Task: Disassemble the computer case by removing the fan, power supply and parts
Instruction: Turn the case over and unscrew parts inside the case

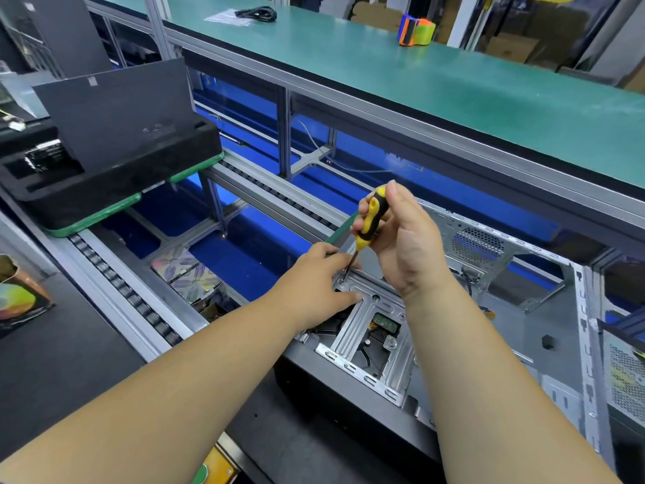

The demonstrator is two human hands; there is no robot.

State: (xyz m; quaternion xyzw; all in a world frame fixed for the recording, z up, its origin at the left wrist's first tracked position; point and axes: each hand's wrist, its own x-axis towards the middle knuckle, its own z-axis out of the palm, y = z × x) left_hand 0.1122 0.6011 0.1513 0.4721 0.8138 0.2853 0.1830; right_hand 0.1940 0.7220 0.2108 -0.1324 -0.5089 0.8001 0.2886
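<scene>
Near the middle of the view, the right hand is curled round the yellow-and-black handle of a screwdriver, holding it almost upright with a slight tilt, so that the thin shaft runs down to a screw at the corner of a silver metal bracket. The left hand lies on that same corner just beside the shaft, its fingers bent against the metal and steadying the tip; whether they pinch anything cannot be told. This bracket sits inside the open computer case, which lies on its side on the dark desk with its bare metal floor and perforated rear wall showing. Under the bracket a drive with a green circuit patch is partly visible. To the left, a roller conveyor runs away from the viewer, carrying a black foam tray on a green pallet, with a dark panel standing in it. Beyond, on a green upper shelf, lie a coiled black cable and an orange-and-green tape dispenser, well apart.
</scene>
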